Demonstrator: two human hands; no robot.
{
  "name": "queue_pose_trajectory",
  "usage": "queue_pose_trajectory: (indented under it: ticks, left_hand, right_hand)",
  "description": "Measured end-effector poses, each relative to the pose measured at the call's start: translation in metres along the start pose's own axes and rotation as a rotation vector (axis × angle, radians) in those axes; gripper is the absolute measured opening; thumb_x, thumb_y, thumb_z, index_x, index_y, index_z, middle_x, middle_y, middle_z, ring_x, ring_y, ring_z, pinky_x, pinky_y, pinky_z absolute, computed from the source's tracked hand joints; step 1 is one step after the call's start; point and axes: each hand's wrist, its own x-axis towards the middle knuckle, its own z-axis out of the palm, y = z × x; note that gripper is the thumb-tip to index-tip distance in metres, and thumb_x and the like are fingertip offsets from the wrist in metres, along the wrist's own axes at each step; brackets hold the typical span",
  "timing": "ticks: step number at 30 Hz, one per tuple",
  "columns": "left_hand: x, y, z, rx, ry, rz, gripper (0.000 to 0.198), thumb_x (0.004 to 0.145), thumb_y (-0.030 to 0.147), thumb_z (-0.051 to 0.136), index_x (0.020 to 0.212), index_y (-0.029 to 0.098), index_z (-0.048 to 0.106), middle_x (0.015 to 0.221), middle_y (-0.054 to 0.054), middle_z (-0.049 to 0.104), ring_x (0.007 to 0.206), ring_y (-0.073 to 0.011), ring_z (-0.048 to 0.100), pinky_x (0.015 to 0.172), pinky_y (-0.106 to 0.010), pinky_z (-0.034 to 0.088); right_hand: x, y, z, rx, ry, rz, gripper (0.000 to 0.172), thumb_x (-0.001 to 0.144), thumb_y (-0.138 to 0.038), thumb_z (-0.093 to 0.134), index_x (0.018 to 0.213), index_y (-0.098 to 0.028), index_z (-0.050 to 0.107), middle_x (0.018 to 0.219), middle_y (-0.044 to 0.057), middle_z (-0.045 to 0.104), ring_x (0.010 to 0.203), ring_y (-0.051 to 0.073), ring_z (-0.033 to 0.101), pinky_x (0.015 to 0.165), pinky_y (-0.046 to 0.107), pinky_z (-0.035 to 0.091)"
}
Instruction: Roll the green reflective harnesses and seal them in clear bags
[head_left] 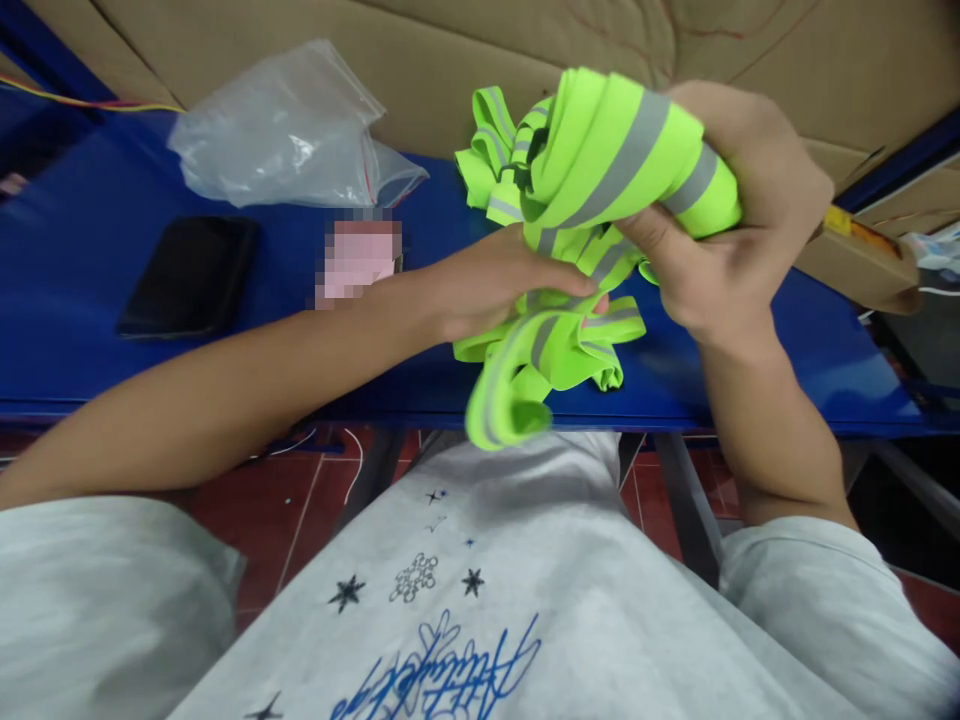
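Note:
In my right hand (739, 215) is a thick folded bundle of neon-yellow reflective strap (607, 150) with grey stripes, raised above the blue table. Fingers wrap behind it and the thumb presses on its near side. Just below and to the left, my left hand (525, 285) is closed on a lower stretch of the same kind of strap. Loose loops (510, 400) of it hang down past the table's front edge, slightly blurred. Behind the bundle, more reflective strap (491, 150) lies in a heap with dark fastener parts. My left fingertips are partly hidden by the strap.
A clear plastic bag (277, 130) lies at the back left of the blue table (300, 375). Nearer are a black phone-like object (187, 275) and a pixelated pink item (360, 260). Cardboard (480, 50) lines the back, and a cardboard box (862, 250) stands at the right.

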Motion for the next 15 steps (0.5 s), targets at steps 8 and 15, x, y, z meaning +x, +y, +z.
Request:
queue_pose_trajectory:
  ticks: [8,15]
  left_hand:
    - [-0.009,0.011,-0.017,-0.117,-0.337,-0.025,0.038,0.075,0.038,0.094,0.106,0.019,0.081,0.116,-0.009,0.083,0.128,-0.0371,0.074,0.103,-0.04,0.063]
    - [-0.008,0.001,-0.008,-0.126,-0.084,-0.027,0.033,0.085,0.043,0.087,0.109,0.022,0.077,0.117,-0.006,0.081,0.134,-0.0369,0.071,0.108,-0.044,0.06]
  right_hand:
    - [-0.007,0.009,-0.006,-0.004,-0.169,0.016,0.03,0.104,-0.045,0.065,0.131,-0.048,0.078,0.127,-0.005,0.078,0.123,0.025,0.072,0.118,0.045,0.056]
    - [0.003,0.012,-0.022,0.086,-0.517,0.165,0.042,0.095,-0.045,0.072,0.137,-0.042,0.075,0.151,-0.001,0.067,0.15,0.032,0.057,0.136,0.052,0.041]
